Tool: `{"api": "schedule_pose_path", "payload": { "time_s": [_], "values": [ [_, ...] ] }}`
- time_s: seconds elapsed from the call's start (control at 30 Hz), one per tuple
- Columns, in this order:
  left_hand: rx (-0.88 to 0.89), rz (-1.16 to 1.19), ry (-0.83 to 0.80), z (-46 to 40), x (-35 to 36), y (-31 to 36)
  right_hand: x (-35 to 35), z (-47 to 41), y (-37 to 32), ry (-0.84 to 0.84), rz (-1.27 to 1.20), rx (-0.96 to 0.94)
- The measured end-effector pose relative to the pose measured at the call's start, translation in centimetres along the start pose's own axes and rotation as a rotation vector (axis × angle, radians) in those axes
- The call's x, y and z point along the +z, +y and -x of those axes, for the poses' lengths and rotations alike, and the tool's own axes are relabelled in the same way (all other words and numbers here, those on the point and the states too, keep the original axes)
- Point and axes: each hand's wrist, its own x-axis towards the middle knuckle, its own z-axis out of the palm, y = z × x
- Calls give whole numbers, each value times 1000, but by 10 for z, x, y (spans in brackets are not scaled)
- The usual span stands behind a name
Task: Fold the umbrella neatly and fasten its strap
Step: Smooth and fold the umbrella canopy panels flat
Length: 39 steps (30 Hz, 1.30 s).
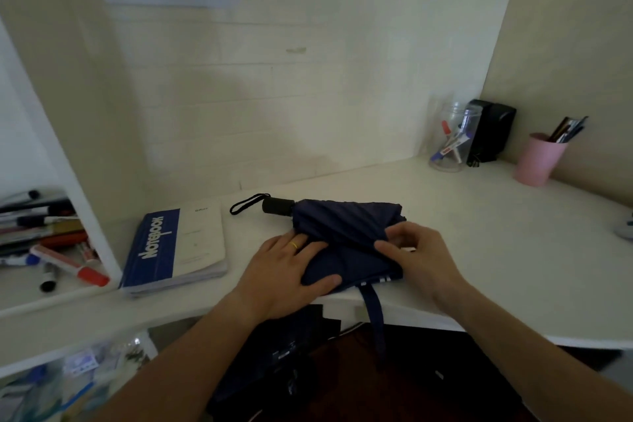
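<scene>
A navy collapsed umbrella lies on the white desk, its black handle and wrist loop pointing left. My left hand lies flat on the loose fabric at the umbrella's near left side, pressing it down. My right hand pinches a fold of fabric at the right end. The navy strap hangs loose over the desk's front edge between my forearms, unfastened.
A blue and white notebook lies left of the umbrella. A clear jar of markers, a black device and a pink cup of pens stand at the back right. Pens fill a shelf on the left.
</scene>
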Motion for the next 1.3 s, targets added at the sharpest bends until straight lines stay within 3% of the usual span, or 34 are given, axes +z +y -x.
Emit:
{"api": "schedule_pose_path", "payload": {
  "time_s": [0.17,0.27,0.43,0.57,0.7,0.97,1.13,1.3],
  "values": [
    [-17,-92,186,7,-9,9,-1,-3,1,-54,-46,87],
    [59,-53,261,11,-11,12,0,-11,-5,-30,-187,144],
    [141,-108,315,14,-2,13,-6,-20,-26,45,-363,84],
    [179,-7,220,15,-1,13,-15,-47,-47,-30,-267,162],
    [37,215,17,2,-12,12,-31,-87,-70,-187,-175,411],
    [97,37,-46,-19,-9,12,-7,-120,-95,-338,-139,628],
    [90,103,17,-14,-6,12,-7,-121,-105,-284,-304,462],
    [-76,415,72,-9,-8,19,-27,-97,-90,-312,-509,205]
  ]
}}
